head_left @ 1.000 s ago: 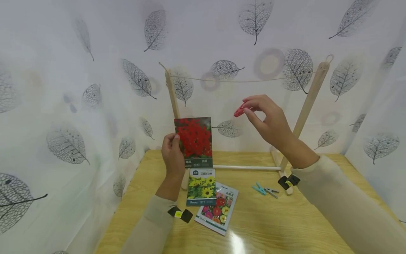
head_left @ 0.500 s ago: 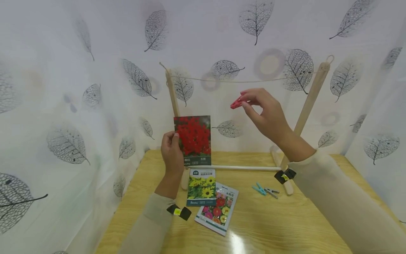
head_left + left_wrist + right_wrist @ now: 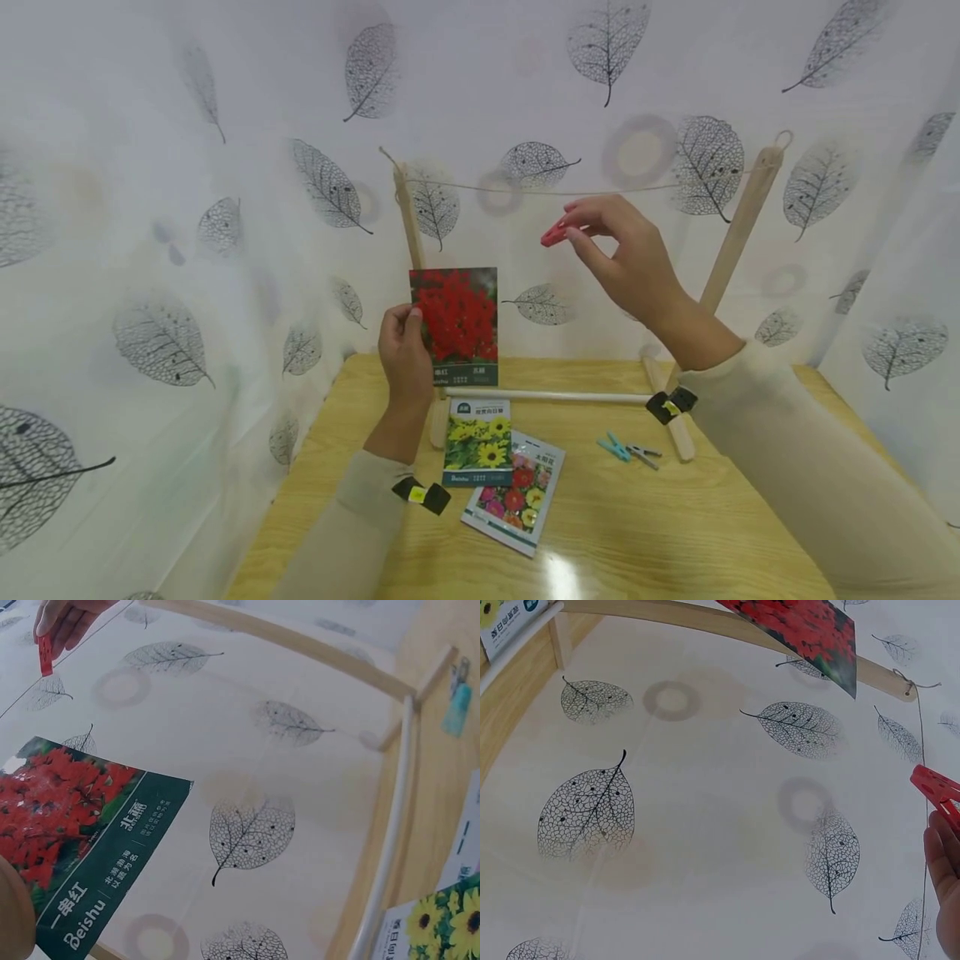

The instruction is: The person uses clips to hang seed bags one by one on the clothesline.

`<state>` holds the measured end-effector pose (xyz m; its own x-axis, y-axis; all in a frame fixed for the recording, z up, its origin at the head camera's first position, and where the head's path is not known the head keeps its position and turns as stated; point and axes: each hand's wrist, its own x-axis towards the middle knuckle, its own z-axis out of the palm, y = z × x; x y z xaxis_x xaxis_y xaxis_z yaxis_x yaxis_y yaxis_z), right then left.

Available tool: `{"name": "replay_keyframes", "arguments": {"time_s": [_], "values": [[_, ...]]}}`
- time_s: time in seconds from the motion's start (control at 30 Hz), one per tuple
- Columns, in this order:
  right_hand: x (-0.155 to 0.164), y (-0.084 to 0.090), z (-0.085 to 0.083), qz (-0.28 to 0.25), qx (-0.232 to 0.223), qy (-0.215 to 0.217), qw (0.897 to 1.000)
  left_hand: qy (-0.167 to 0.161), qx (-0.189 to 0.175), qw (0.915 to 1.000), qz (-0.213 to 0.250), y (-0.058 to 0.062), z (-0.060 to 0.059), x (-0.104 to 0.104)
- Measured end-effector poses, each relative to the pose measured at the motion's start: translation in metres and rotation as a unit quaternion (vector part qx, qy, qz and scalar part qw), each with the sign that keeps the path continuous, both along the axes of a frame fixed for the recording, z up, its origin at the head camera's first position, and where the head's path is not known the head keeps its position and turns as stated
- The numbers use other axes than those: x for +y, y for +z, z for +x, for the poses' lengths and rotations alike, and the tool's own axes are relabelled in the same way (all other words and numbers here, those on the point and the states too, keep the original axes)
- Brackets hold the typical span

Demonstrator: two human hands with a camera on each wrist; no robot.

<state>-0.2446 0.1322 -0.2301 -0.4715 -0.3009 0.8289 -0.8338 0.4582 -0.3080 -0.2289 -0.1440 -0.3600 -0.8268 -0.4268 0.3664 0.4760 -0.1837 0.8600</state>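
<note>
Two hands are up in front of us, above the far part of the desk [image 3: 675, 533]. On the left, our left hand [image 3: 405, 354] holds the red-flower seed packet [image 3: 454, 325] upright by its left edge, thumb on the front and fingers curled behind, in front of the left post of the wooden frame [image 3: 408, 225]. Below it, near the middle of the desk, the sunflower packet [image 3: 477, 442] lies flat and overlaps the mixed-flower packet [image 3: 513, 492], which is tilted toward the near edge. Further right and higher, our right hand [image 3: 626, 258] pinches a red clothespin [image 3: 553, 233] between thumb and fingertips, just below the string [image 3: 525, 192] stretched between the frame's two posts. We cannot tell whether the pin touches the string. On the desk toward the right, beside the frame's right foot, lie a blue clothespin [image 3: 613, 447] and a grey clothespin [image 3: 642, 454].
</note>
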Motion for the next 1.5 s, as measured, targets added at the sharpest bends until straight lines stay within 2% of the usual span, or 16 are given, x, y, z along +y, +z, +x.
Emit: {"name": "replay_keyframes", "arguments": {"time_s": [0.2,0.57,0.83,1.23,1.5], "values": [[-0.004,0.005,-0.001,0.004,-0.004,-0.001,1.000,-0.001,0.006,1.0000,-0.001,0.003,0.001,0.001],[-0.008,0.016,-0.005,0.020,0.017,0.001,1.000,0.000,0.018,0.9998,-0.001,0.006,-0.002,0.001],[-0.012,0.023,-0.009,0.021,0.025,0.003,0.999,0.004,0.016,0.9998,-0.012,0.011,-0.002,0.002],[-0.020,0.033,-0.013,0.016,0.011,0.000,1.000,0.005,0.007,0.9997,-0.023,0.013,-0.006,0.001],[-0.029,0.039,-0.019,0.009,0.012,0.013,1.000,0.007,0.008,0.9996,-0.025,0.015,-0.007,0.001]]}}
